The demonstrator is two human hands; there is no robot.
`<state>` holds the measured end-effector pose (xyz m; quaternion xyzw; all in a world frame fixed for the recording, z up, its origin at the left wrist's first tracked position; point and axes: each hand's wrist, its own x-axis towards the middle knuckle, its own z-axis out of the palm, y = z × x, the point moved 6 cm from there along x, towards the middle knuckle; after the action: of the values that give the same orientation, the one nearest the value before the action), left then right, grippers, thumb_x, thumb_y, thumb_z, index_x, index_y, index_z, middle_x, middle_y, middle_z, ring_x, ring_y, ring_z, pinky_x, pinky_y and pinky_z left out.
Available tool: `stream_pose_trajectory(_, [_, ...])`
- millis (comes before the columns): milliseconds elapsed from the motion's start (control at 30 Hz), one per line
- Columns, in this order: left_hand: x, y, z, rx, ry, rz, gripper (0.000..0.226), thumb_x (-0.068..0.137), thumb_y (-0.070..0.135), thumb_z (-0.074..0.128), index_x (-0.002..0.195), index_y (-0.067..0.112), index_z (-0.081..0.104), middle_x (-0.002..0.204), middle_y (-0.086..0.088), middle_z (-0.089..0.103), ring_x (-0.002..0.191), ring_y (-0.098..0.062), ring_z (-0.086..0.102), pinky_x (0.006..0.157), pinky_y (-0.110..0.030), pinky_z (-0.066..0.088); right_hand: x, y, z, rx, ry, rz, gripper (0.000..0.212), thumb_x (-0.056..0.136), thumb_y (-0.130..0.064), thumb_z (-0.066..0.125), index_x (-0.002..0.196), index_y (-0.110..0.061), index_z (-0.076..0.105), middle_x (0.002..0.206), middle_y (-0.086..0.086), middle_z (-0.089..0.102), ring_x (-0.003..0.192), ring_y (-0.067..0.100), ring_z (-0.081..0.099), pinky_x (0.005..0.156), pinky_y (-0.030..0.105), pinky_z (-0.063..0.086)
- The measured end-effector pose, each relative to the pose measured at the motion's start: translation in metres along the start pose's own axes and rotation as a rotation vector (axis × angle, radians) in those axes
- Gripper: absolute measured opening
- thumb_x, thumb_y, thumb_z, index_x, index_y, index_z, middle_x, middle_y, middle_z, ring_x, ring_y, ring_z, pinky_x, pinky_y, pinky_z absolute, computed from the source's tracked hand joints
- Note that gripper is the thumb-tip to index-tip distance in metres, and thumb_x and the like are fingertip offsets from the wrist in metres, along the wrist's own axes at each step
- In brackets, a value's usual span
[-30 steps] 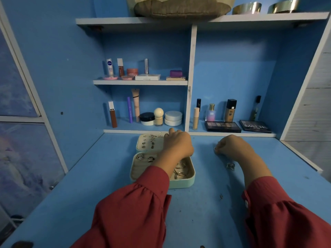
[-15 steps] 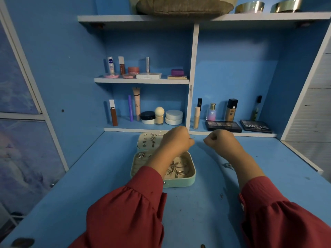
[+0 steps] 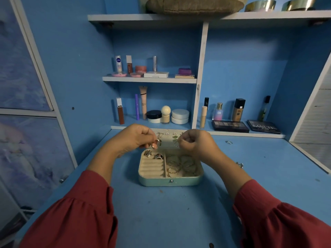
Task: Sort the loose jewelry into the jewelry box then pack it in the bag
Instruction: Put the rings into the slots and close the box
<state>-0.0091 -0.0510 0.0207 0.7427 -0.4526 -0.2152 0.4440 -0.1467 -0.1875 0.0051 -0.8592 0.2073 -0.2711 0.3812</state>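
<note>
A mint-green jewelry box (image 3: 170,181) lies open on the blue desk. Its lid (image 3: 168,138) leans back with small earrings pinned in it. Gold bangles (image 3: 180,165) fill the right compartment; a few rings (image 3: 152,154) sit in the ring rolls at the left. My left hand (image 3: 133,138) hovers over the box's back left and pinches a ring (image 3: 155,144). My right hand (image 3: 195,143) is curled above the back right; a small piece seems pinched at its fingertips, partly hidden. Loose jewelry lies on the desk: a ring (image 3: 228,142) and a silver piece (image 3: 240,165).
Shelves behind the box hold cosmetics: tubes, jars (image 3: 180,116), bottles (image 3: 238,110) and two eyeshadow palettes (image 3: 230,126). A brown bag (image 3: 193,5) sits on the top shelf. A white wall edge rises at the right, panelled doors at the left.
Both hands moved left and came together over the open box. The left hand came off the lid and now holds a ring; the right hand left the loose pieces at the right.
</note>
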Motion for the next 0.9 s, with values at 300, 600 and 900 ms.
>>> stream_pose_trajectory(300, [-0.013,-0.012,-0.007,0.117,-0.133,-0.040,0.009,0.087,0.011,0.066,0.081,0.010,0.072,0.070,0.000,0.071,0.061,-0.004,0.056,0.062,-0.019,0.046,-0.010,-0.015,0.033,0.097,-0.126,-0.063,0.014,0.086,-0.018,0.066,0.072,-0.022,0.066,0.064,-0.011,0.063,0.055,-0.006,0.054,0.054,0.008,0.043])
stream_pose_trajectory(600, [-0.013,-0.020,-0.003,0.233,-0.189,-0.080,0.005,0.083,0.019,0.072,0.083,0.020,0.077,0.081,0.004,0.074,0.085,-0.007,0.066,0.086,-0.023,0.049,-0.010,-0.012,0.038,0.082,-0.161,-0.066,0.012,0.087,-0.019,0.065,0.075,-0.021,0.066,0.065,-0.010,0.063,0.055,-0.005,0.054,0.055,0.010,0.045])
stream_pose_trajectory(900, [-0.012,-0.020,-0.006,0.188,-0.173,-0.048,0.008,0.075,0.009,0.078,0.080,0.014,0.074,0.079,0.000,0.074,0.077,-0.007,0.067,0.089,-0.029,0.052,-0.010,-0.010,0.038,0.080,-0.167,-0.044,0.007,0.087,-0.020,0.066,0.081,-0.018,0.069,0.072,-0.006,0.067,0.060,-0.002,0.057,0.060,0.013,0.049])
